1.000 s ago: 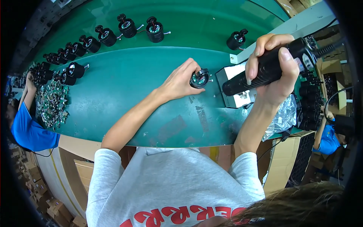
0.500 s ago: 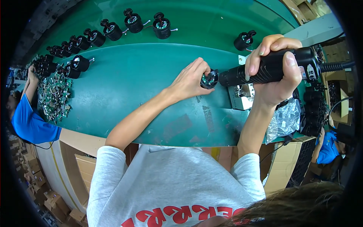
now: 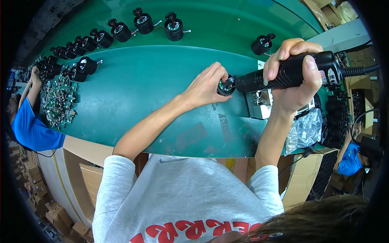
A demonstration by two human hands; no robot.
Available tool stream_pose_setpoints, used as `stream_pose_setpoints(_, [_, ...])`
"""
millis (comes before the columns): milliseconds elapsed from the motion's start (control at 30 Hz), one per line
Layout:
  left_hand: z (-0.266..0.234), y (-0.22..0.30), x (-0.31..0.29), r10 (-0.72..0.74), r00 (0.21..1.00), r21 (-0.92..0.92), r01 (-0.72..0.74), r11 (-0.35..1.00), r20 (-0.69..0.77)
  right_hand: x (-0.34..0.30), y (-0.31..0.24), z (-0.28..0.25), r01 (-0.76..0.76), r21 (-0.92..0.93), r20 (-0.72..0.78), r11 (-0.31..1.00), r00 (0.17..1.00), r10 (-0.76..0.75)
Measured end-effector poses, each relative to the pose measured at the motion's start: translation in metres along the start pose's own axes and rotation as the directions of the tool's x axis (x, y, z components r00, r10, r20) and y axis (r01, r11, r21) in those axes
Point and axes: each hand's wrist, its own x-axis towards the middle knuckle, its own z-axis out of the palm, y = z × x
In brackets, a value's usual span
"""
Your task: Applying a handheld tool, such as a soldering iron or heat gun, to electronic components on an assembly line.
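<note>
My left hand (image 3: pixel 204 86) is closed around a small black round housing (image 3: pixel 224 92) with a circuit board inside, holding it tilted just above the green worktable (image 3: pixel 133 93). In my right hand (image 3: pixel 298 87) is a thick black electric screwdriver (image 3: pixel 259 80), gripped around its body and held almost level. Its nose points left and meets the open face of the housing; the bit and any screw cannot be made out. A cord (image 3: pixel 360 70) runs from the tool's rear end to the right.
Behind are a row of black housings (image 3: pixel 143 23) with wires and a lone one (image 3: pixel 260 45). Circuit boards (image 3: pixel 58 101) are heaped left, beside a person in blue (image 3: pixel 34 127). Under my right forearm are a metal box (image 3: pixel 259 110) and plastic bag (image 3: pixel 304 131). Another person (image 3: pixel 349 160) is right.
My left hand and the housing have shifted slightly right, closer against the screwdriver's nose. The screwdriver stays nearly still. At the right, the other person's hand has come up a little.
</note>
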Motion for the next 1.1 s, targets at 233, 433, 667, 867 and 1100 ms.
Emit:
stream_pose_setpoints(233, [0.0, -0.001, 0.0, 0.008, 1.0, 0.019, -0.008, 1.0, -0.002, -0.001, 0.002, 0.001, 0.003, -0.022, -0.018, 1.0, 1.0, -0.004])
stream_pose_setpoints(433, [0.0, -0.001, 0.0, 0.003, 1.0, 0.011, -0.003, 1.0, -0.009, -0.002, 0.007, -0.001, -0.011, 0.054, 0.132, 0.998, 0.991, 0.004])
stream_pose_setpoints(667, [-0.003, -0.001, 0.002, 0.017, 1.0, 0.058, -0.016, 0.998, -0.022, -0.004, 0.007, 0.012, -0.02, -0.03, 0.189, 0.999, 0.982, 0.026])
stream_pose_setpoints(867, [-0.023, -0.035, 0.048, -0.11, 0.951, 0.072, 0.137, 0.988, -0.288, -0.004, -0.058, -0.022, 0.101, -0.127, -0.009, 0.987, 0.995, -0.103])
stream_pose_setpoints(1100, [-0.047, -0.085, 0.081, -0.299, 0.77, 0.006, 0.365, 0.931, -0.564, 0.009, -0.043, -0.012, -0.103, -0.258, -0.279, 0.961, 0.96, 0.028])
